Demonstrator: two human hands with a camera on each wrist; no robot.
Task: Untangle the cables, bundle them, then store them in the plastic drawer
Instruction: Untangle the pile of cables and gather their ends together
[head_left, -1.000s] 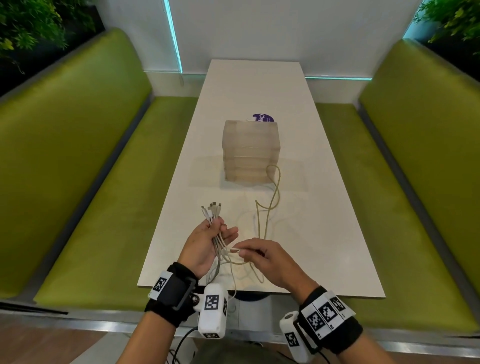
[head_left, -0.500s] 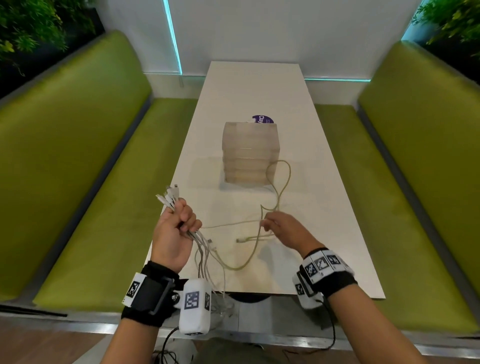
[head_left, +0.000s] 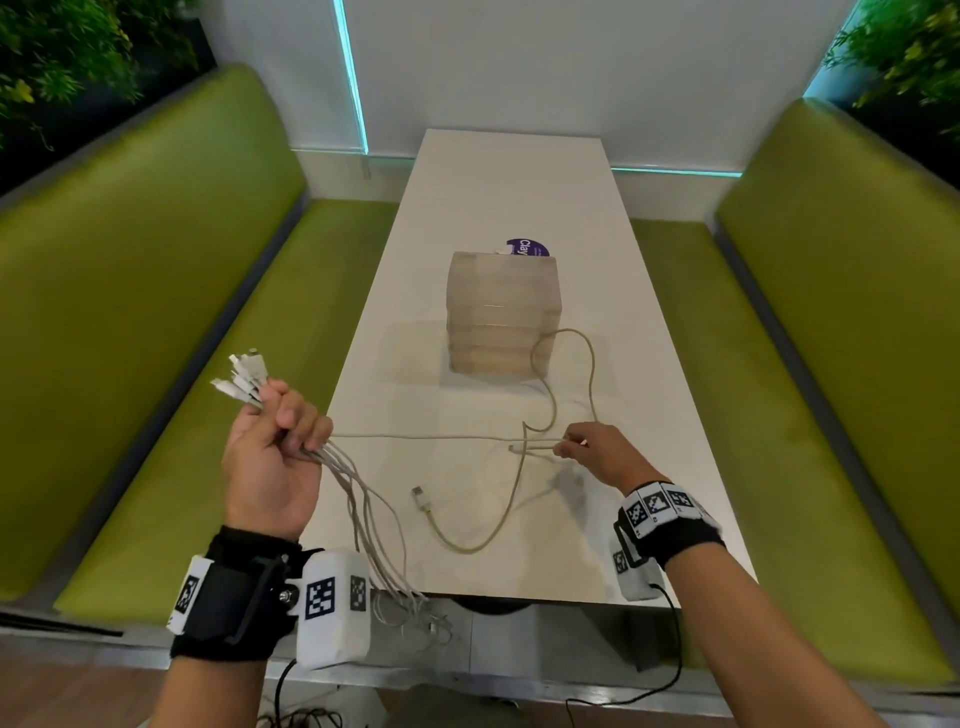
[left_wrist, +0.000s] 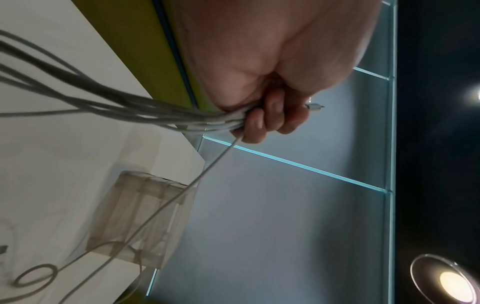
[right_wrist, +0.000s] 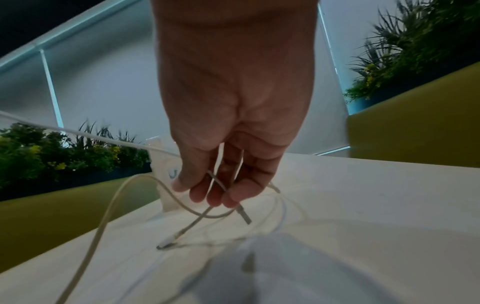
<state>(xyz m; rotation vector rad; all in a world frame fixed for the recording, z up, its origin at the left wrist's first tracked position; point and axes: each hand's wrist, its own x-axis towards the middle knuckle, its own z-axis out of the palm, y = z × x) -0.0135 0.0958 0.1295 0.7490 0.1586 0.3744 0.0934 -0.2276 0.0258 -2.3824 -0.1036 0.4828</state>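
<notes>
My left hand (head_left: 283, 431) is raised over the table's left edge and grips a bundle of white cables (head_left: 363, 499). Their connectors (head_left: 244, 374) stick out above the fist, and the rest hangs past the near edge. The left wrist view shows my fingers (left_wrist: 262, 119) curled round the cables (left_wrist: 124, 105). One thin cable (head_left: 415, 437) runs taut across to my right hand (head_left: 569, 449), which pinches cable ends low over the table. A beige cable (head_left: 587, 364) loops up beside the translucent plastic drawer unit (head_left: 501, 312). Its USB plug (head_left: 422, 499) lies on the table.
The long white table (head_left: 509, 182) has green bench seats (head_left: 156, 322) on both sides. A purple round label (head_left: 527, 247) lies behind the drawer unit. Plants stand behind both benches. Loose cable ends dangle below the near table edge (head_left: 415, 618).
My left hand has moved up and left with the bundle while my right hand went right and forward. The cable between them is stretched out, and a plug now lies on the table.
</notes>
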